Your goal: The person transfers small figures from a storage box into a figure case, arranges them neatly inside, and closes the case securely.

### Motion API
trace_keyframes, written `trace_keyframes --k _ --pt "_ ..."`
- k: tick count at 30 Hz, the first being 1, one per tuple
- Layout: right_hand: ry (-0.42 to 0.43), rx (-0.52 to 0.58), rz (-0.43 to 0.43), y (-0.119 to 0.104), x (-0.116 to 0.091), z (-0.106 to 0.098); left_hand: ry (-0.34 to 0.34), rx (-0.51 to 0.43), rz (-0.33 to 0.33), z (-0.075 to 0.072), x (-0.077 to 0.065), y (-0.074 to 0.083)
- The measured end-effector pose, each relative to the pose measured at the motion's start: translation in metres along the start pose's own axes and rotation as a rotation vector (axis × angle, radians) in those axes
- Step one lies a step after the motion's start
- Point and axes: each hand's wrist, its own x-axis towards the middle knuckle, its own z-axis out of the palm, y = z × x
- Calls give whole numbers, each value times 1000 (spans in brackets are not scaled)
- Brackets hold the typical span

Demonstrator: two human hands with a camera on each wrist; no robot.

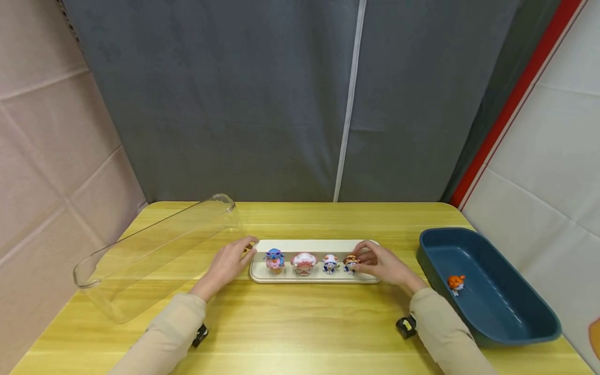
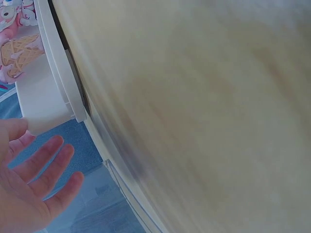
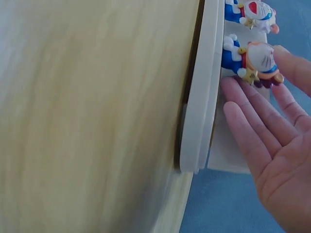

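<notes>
A long cream display base lies mid-table with several small figurines in a row. At its right end my right hand pinches a figurine with a brown top by its head, between thumb and index finger. That figurine's blue and white body stands on the base in the right wrist view. Beside it are a blue-and-white figurine, a pink-and-white one and a blue-and-pink one on a cone. My left hand touches the base's left end with its thumb, fingers spread loosely.
A clear plastic cover lies on its side at the table's left. On the right stands a dark blue bin with an orange-and-white figurine inside. A grey curtain hangs behind the wooden table.
</notes>
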Motion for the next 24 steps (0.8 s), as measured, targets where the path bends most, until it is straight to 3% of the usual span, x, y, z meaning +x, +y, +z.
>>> trace_keyframes --k 7,11,24 --pt "26 -3 2 -1 -9 -12 2 3 11 0 0 -1" --pt "42 -60 27 -4 -13 -21 0 7 8 0 0 -1" --pt "121 -169 28 -39 -19 -51 10 6 16 -1 0 -1"
